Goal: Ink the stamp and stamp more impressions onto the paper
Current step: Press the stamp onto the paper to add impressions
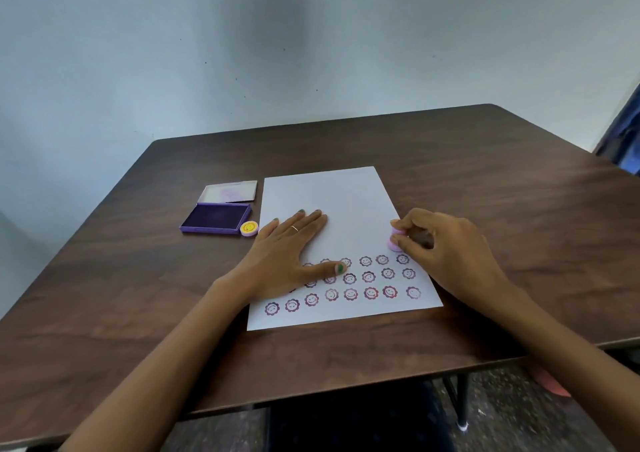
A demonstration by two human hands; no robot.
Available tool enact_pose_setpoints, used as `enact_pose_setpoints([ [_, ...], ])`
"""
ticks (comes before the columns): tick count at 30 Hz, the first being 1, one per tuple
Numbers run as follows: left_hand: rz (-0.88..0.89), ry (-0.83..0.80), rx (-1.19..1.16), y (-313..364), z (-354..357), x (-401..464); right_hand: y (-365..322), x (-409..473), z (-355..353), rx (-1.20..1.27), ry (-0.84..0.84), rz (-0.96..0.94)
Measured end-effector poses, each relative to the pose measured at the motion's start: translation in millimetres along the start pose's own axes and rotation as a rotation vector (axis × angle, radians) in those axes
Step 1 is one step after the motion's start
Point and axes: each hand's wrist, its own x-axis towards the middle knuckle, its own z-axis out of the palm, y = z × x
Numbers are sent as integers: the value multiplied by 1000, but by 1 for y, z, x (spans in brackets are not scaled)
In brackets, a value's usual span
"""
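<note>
A white sheet of paper (332, 202) lies on the dark wooden table (485, 181). Its near part carries three rows of several purple smiley flower impressions (370, 292). My right hand (446, 247) pinches a small pink stamp (396, 239), which stands on the paper's right edge just above the top row. My left hand (287, 250) lies flat on the paper's left side with fingers spread, covering some impressions. An open purple ink pad (216, 217) sits left of the paper, its clear lid (230, 192) folded back behind it.
A round yellow and pink stamp cap (249, 228) rests between the ink pad and the paper. A pale wall stands behind the table. A blue curtain (623, 133) hangs at the far right. Table legs and floor show below the near edge.
</note>
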Motion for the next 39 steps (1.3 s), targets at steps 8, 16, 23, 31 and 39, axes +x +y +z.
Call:
enact_pose_setpoints([
  [8,5,2,6,-3,1,2,10,5,-8,832,263,334],
  [16,39,95,-103,2,-2,-1,4,15,-13,1058,233,536],
  [23,-21,415,-269,-12,-20,-5,-29,50,-1,1179,99,500],
  [31,-210,541,-24,-49,-39,-19,-70,97,27,1186,-24,350],
  [39,-332,416,121,-65,-41,-24,-55,98,46,1199,16,376],
])
